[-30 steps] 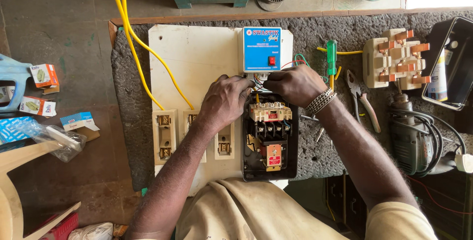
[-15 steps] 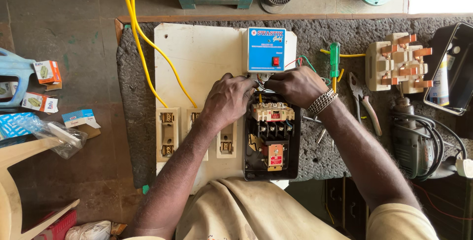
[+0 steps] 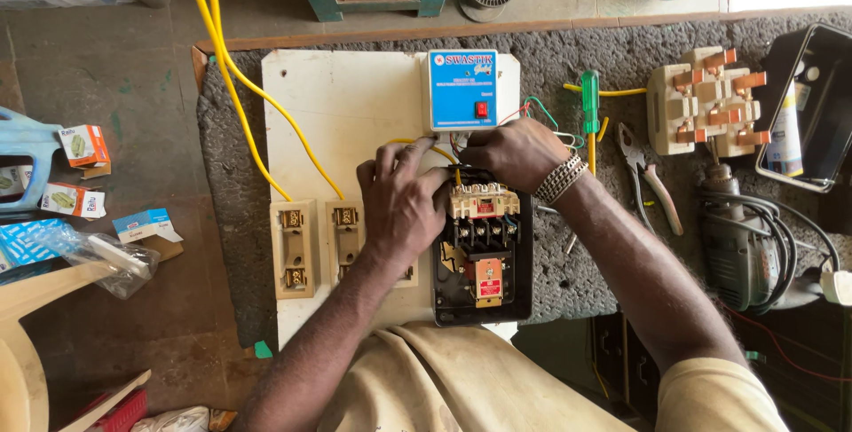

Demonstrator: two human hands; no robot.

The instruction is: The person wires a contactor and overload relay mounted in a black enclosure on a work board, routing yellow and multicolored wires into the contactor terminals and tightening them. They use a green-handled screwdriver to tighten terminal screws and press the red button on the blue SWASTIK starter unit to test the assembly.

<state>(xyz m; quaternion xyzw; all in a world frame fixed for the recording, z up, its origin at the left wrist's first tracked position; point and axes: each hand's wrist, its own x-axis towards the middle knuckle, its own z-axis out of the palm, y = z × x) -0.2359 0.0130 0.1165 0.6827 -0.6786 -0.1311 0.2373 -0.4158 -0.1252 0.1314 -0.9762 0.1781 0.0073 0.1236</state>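
Observation:
A white board (image 3: pixel 346 113) lies on a grey mat, with a blue-faced control box (image 3: pixel 462 89) at its top right and an open black starter box (image 3: pixel 484 255) below. My left hand (image 3: pixel 399 206) rests on the board beside the starter's cream contactor, fingers spread over a yellow wire (image 3: pixel 253 86). My right hand (image 3: pixel 513 153), with a metal bracelet at the wrist, pinches the wires between the blue box and the contactor. Two cream fuse holders (image 3: pixel 293 248) sit at the board's lower left.
A green-handled screwdriver (image 3: pixel 589 106), pliers (image 3: pixel 646 175), a cream switch block with copper blades (image 3: pixel 703 104), a phone (image 3: pixel 806 108) and a drill (image 3: pixel 741 237) lie to the right. Small boxes (image 3: pixel 82 144) and a plastic bag (image 3: pixel 98 255) are on the floor at left.
Both hands stay at the wiring above the contactor; the fingers have shifted only slightly.

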